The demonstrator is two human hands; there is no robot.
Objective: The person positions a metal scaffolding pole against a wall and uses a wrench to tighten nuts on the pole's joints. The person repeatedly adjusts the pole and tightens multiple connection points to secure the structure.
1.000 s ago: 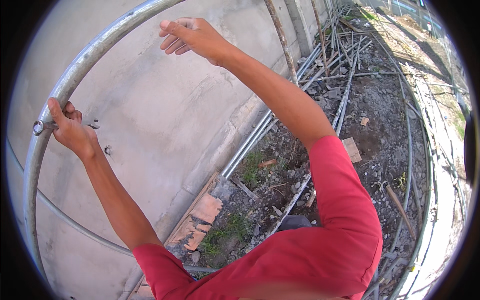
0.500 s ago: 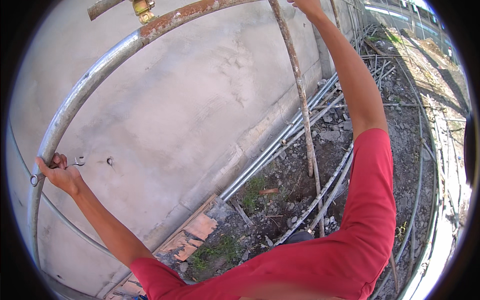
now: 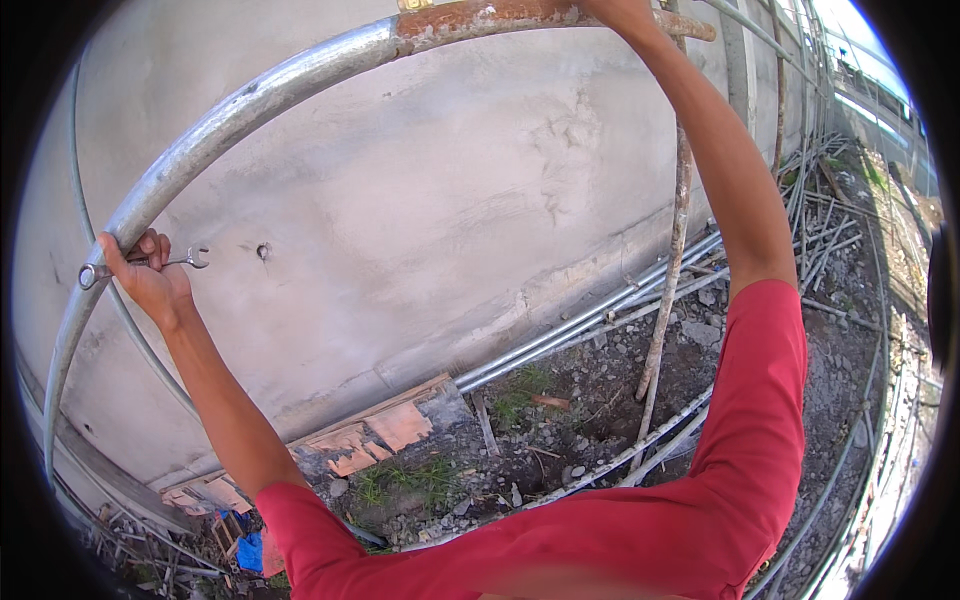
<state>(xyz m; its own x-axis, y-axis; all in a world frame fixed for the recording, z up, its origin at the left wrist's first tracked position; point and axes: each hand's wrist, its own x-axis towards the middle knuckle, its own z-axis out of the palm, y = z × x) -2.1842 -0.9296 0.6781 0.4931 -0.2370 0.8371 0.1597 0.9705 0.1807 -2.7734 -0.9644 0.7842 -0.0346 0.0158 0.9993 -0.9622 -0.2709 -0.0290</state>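
In my left hand (image 3: pixel 155 280) is a combination wrench (image 3: pixel 182 261), its ring end by my thumb and its open jaw beyond my fingers. The same hand rests against the underside of a long scaffold pipe (image 3: pixel 250 112), which looks curved. Bright metal on the left, the pipe meets a rusty, paint-spotted stretch (image 3: pixel 470 22) at the top. My right hand (image 3: pixel 612 10) is raised to that rusty stretch, overlapping it. The upper edge of the picture cuts this hand off, so its fingers are hidden. A sliver of a brass-coloured clamp (image 3: pixel 412 4) shows above the pipe.
Behind stands a grey plastered wall (image 3: pixel 400 190) with a small hole (image 3: pixel 263 251). A rusty upright pole (image 3: pixel 668 290) crosses at right. Metal pipes (image 3: pixel 560 345) lie along the wall's foot, beside worn boards (image 3: pixel 400 425) and rubble (image 3: pixel 700 330). Blue material (image 3: pixel 250 551) lies lower left.
My view has swung left, so the wall, pole and pipes sit further right. My right hand now overlaps the rusty stretch. The clamp has mostly left the top edge; my left hand keeps the wrench.
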